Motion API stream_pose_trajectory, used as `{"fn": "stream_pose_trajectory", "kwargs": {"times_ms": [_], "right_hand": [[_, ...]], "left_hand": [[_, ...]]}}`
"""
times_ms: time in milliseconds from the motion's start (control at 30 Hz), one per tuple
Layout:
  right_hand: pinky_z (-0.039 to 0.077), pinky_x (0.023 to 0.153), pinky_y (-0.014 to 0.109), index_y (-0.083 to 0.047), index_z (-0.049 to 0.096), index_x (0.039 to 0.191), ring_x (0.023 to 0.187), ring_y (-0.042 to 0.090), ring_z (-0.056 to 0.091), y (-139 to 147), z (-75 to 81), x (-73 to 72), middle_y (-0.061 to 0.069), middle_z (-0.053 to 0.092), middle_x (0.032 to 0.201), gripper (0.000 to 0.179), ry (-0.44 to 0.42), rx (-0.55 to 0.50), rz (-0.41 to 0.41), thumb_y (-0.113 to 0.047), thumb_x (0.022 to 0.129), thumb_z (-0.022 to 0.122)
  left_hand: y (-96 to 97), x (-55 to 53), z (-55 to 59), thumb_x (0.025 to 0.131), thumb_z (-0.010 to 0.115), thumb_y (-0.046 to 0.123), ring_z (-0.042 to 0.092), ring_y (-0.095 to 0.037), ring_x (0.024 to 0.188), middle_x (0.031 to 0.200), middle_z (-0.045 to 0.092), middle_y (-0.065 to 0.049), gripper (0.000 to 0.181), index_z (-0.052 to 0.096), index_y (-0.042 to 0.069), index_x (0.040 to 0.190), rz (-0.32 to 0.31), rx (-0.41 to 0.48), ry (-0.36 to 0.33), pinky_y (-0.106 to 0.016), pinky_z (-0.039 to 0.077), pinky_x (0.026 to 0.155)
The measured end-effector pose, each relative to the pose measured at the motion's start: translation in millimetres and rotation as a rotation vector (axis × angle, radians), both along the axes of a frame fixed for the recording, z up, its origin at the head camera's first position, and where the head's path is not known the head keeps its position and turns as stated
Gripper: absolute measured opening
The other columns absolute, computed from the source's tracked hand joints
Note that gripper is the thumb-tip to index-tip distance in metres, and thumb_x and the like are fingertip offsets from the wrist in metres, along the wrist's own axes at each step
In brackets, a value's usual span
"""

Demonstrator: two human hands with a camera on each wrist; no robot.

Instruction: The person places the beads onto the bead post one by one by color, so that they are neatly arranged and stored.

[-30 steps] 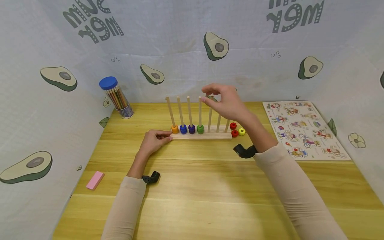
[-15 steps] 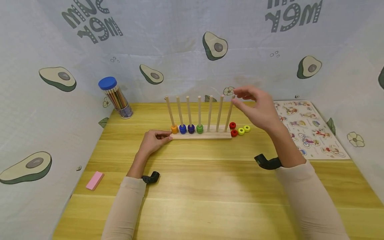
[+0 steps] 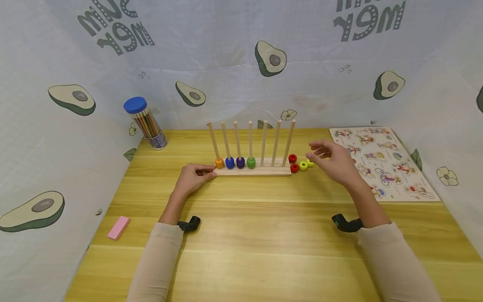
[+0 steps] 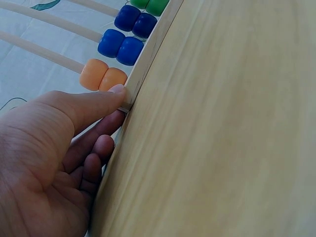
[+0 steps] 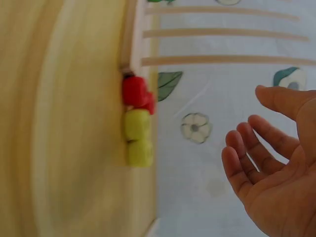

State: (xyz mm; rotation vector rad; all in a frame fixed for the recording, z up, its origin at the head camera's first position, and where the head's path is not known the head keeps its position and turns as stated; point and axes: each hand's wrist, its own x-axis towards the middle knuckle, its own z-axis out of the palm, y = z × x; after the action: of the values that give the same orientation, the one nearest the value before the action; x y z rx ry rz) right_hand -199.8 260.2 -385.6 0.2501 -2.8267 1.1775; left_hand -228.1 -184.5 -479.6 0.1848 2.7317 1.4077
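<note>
A wooden bead stand (image 3: 253,171) with several upright pegs sits on the table. Its four left pegs—rather, several pegs from the left—carry two beads each: orange (image 3: 219,163), blue (image 3: 230,162), dark purple (image 3: 240,162) and green (image 3: 251,162). The three pegs at the right bear no beads. My left hand (image 3: 191,178) pinches the stand's left end between thumb and fingers, beside the orange beads (image 4: 103,75). Two red beads (image 5: 135,91) and two yellow beads (image 5: 138,124) lie loose off the right end. Above and right of them, my right hand (image 3: 337,163) holds nothing, thumb and fingers spread apart.
A flat picture board (image 3: 385,163) lies at the back right. In the back left corner stands a blue-lidded jar of pencils (image 3: 147,122). A pink block (image 3: 119,227) lies near the left edge. Avocado-printed cloth (image 3: 230,63) hangs behind the table.
My right hand has moved right from above the pegs, then down towards the loose yellow beads, uncovering more of the picture board. The left hand stays on the stand's end.
</note>
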Motion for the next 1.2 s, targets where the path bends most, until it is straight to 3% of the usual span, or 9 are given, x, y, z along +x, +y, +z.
{"fn": "stream_pose_trajectory", "kwargs": {"times_ms": [133,400,700,1200], "right_hand": [[0.051,0.097,0.058,-0.003,0.056,0.143,0.118,0.042,0.061,10.6,-19.8,-4.5,0.025,0.059,0.138,0.051,-0.064,0.013,-0.002,-0.035,0.105,0.062],[0.049,0.1,0.062,-0.001,0.051,0.148,0.124,0.046,0.057,22.3,-42.7,-11.0,0.027,0.051,0.146,0.052,-0.16,-0.012,-0.014,-0.028,0.105,0.062],[0.045,0.106,0.061,-0.002,0.048,0.15,0.129,0.047,0.054,25.6,-57.9,-19.4,0.028,0.049,0.148,0.053,-0.207,-0.048,-0.007,-0.026,0.106,0.061],[0.044,0.105,0.058,-0.001,0.045,0.154,0.126,0.044,0.053,23.8,-65.6,-28.4,0.03,0.051,0.144,0.052,-0.236,0.014,0.005,-0.015,0.106,0.059]], "left_hand": [[0.6,0.5,0.9,0.09,0.082,0.033,0.064,-0.018,0.078,0.097,0.078,-0.003,0.024,0.083,0.022,0.112,-0.001,-0.003,0.008,-0.027,0.05,0.066],[1.2,1.3,-0.2,0.09,0.082,0.033,0.063,-0.018,0.078,0.096,0.078,-0.003,0.024,0.083,0.022,0.111,0.001,-0.006,0.013,-0.027,0.05,0.066],[0.7,1.4,-1.7,0.09,0.082,0.033,0.063,-0.017,0.077,0.095,0.078,-0.002,0.024,0.083,0.022,0.111,0.001,-0.011,0.015,-0.027,0.049,0.065],[-0.1,-1.0,-2.2,0.089,0.083,0.035,0.064,-0.015,0.078,0.095,0.079,-0.002,0.026,0.083,0.022,0.112,-0.005,0.001,0.021,-0.026,0.05,0.066]]}}
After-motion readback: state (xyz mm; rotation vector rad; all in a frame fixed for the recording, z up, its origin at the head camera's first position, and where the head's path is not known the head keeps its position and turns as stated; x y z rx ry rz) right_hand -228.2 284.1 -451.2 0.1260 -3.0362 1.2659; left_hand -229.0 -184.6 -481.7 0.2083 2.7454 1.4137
